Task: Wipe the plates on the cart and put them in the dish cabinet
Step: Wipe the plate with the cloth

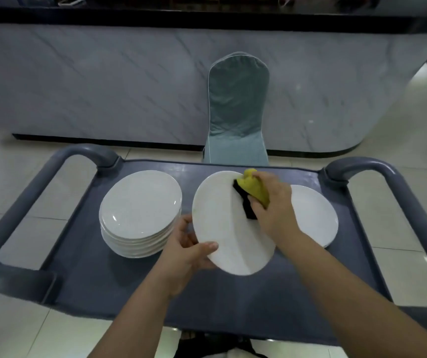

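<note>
My left hand (190, 248) grips the lower left rim of a white plate (220, 223), held tilted above the grey-blue cart (135, 288). My right hand (271, 205) is closed on a yellow cloth (255, 187) and presses it against the upper right of the held plate's face. A stack of several white plates (140, 210) stands on the cart's left half. Another white plate (313, 215) lies on the right half, partly hidden behind my right hand and the held plate. The dish cabinet is out of view.
The cart has looped handles at its left (26, 202) and right (398, 202) ends. Behind it stands a chair in a pale green cover (236, 109) against a marble-fronted counter (104, 81). Light floor tiles surround the cart.
</note>
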Tool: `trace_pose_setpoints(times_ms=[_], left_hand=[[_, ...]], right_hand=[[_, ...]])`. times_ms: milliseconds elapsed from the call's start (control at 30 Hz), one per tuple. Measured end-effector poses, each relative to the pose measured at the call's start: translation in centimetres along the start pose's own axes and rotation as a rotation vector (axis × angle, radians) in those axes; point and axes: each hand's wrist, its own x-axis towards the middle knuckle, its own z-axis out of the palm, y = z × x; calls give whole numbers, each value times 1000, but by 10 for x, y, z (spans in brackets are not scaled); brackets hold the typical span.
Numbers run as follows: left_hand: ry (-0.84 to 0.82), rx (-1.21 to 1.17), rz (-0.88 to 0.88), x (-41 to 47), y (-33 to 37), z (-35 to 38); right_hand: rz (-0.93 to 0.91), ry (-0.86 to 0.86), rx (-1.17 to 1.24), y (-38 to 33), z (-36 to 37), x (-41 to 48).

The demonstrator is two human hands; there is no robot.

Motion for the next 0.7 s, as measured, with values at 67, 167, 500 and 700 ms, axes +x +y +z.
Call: trace_pose_setpoints(times_ms=[67,167,500,700], left_hand=[[-6,-39,30,2,1,5],[3,-94,94,2,8,-1],[10,-65,93,2,3,7],[40,-111,130,2,17,-2]], right_hand=[[11,9,12,-36,18,14],[-202,-144,65,-73,30,-14],[50,18,14,-24,6,0],[-340,-303,71,-33,-10,-64]])
